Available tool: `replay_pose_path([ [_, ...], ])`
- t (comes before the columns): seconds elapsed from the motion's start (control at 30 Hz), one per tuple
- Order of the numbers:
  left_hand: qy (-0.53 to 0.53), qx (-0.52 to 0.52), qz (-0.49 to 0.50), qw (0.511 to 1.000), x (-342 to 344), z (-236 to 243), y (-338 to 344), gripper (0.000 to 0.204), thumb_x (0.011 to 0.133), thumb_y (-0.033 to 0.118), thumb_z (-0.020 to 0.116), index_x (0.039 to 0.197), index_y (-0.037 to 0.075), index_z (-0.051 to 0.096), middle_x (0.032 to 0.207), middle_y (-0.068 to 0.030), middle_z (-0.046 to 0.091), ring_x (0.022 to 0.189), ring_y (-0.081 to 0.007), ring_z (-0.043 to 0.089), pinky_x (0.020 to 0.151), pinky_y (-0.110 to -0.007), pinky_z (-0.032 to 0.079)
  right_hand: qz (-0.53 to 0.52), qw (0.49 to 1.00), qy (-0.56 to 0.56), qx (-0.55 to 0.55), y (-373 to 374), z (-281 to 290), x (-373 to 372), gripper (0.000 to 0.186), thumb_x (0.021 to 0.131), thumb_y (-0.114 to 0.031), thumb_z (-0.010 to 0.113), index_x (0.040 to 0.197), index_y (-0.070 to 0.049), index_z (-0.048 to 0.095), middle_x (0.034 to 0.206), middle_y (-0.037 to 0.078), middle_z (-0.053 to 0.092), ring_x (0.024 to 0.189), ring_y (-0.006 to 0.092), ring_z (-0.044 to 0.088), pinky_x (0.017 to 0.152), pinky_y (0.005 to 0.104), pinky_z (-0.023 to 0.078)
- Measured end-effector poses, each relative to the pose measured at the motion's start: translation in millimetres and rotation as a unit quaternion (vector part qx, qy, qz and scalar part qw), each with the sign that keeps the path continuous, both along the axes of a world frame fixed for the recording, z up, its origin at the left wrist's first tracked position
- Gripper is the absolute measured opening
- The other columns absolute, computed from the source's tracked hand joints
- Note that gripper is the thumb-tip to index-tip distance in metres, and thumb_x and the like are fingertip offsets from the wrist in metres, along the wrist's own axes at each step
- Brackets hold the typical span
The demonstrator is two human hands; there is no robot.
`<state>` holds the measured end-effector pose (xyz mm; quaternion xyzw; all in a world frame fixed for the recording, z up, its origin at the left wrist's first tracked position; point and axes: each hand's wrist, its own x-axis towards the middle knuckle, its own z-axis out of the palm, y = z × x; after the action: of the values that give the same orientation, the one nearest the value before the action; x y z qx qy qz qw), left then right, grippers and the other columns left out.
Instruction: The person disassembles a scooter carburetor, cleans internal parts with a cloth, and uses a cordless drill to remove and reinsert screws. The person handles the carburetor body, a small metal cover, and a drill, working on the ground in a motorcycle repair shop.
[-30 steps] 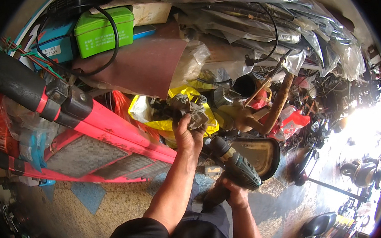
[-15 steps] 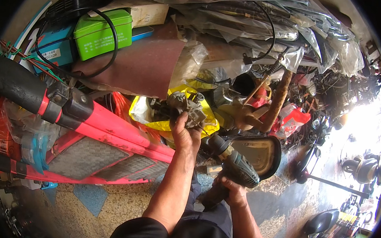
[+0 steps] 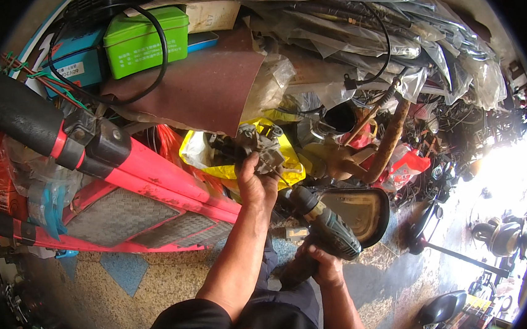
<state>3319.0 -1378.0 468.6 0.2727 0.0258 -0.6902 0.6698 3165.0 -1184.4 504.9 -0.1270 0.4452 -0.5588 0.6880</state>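
Note:
My left hand (image 3: 258,187) is closed around a grimy grey metal part (image 3: 264,151), holding it up over an open yellow plastic bag (image 3: 293,165). The part has an uneven, cast shape, and its exact kind is unclear. In my right hand (image 3: 325,266), fingers wrapped at the handle, is a dark grey-green power drill (image 3: 331,227). Its front end points up and left at the metal part, with a thin bit near the part's lower right side. Whether the bit touches the part cannot be made out. Other dark metal pieces show inside the bag.
A red frame with black grips (image 3: 170,172) crosses the left side. Behind it are a green tin (image 3: 146,44) and a brown sheet (image 3: 189,90). Plastic-wrapped parts (image 3: 348,38) pile up at the back. A black-rimmed tray (image 3: 359,212) stands beyond the drill, near a rusty bent pipe (image 3: 390,137).
The surroundings have shifted slightly in the picture. Both hands keep their hold on the metal part and the drill, in nearly the same places.

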Motion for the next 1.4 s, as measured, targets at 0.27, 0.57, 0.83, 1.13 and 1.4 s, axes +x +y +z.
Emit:
replay_pose_path([
  [0.27, 0.084, 0.009, 0.004, 0.996, 6, -1, -7, 0.038, 0.086, 0.022, 0.073, 0.121, 0.012, 0.065, 0.106, -0.0051, 0.072, 0.095, -0.0252, 0.071, 0.079, -0.040, 0.061, -0.002, 0.999, -0.054, -0.003, 5, 3, -6, 0.052, 0.080, -0.008, 0.081, 0.125, 0.001, 0.057, 0.096, 0.011, 0.066, 0.084, 0.0251, 0.068, 0.076, 0.0387, 0.058],
  [0.57, -0.049, 0.107, 0.084, 0.989, 44, -32, -50, 0.022, 0.089, 0.025, 0.069, 0.106, 0.011, 0.065, 0.096, -0.0046, 0.072, 0.084, -0.0224, 0.069, 0.068, -0.037, 0.056, -0.003, 0.999, -0.049, -0.012, 29, 19, -26, 0.052, 0.080, -0.007, 0.080, 0.126, 0.002, 0.057, 0.098, 0.013, 0.067, 0.087, 0.0268, 0.067, 0.082, 0.0408, 0.056],
  [0.83, -0.429, 0.205, 0.042, 0.879, 27, -37, -8, 0.044, 0.094, 0.029, 0.067, 0.135, 0.018, 0.055, 0.116, -0.0027, 0.064, 0.105, -0.0243, 0.061, 0.084, -0.044, 0.053, -0.037, 0.999, -0.012, -0.004, 63, 31, -59, 0.061, 0.076, -0.017, 0.086, 0.124, 0.003, 0.054, 0.087, 0.014, 0.066, 0.082, 0.0299, 0.067, 0.078, 0.0430, 0.057],
  [1.13, -0.210, -0.117, -0.244, 0.940, -90, 70, 108, 0.038, 0.103, 0.033, 0.059, 0.124, 0.002, 0.064, 0.087, -0.0056, 0.066, 0.072, -0.0170, 0.064, 0.064, -0.031, 0.053, -0.091, 0.994, -0.032, -0.046, 154, 35, -126, 0.060, 0.077, -0.011, 0.081, 0.128, 0.003, 0.055, 0.096, 0.016, 0.067, 0.088, 0.0315, 0.068, 0.081, 0.0436, 0.057],
  [1.4, -0.265, -0.122, -0.365, 0.884, -222, 76, 227, 0.027, 0.103, 0.036, 0.054, 0.103, 0.011, 0.065, 0.081, 0.0002, 0.062, 0.063, -0.0104, 0.055, 0.055, -0.024, 0.043, -0.210, 0.968, 0.035, -0.135, 310, 48, -236, 0.063, 0.078, 0.001, 0.084, 0.136, -0.004, 0.060, 0.120, 0.007, 0.069, 0.110, 0.0201, 0.064, 0.095, 0.0379, 0.054],
])
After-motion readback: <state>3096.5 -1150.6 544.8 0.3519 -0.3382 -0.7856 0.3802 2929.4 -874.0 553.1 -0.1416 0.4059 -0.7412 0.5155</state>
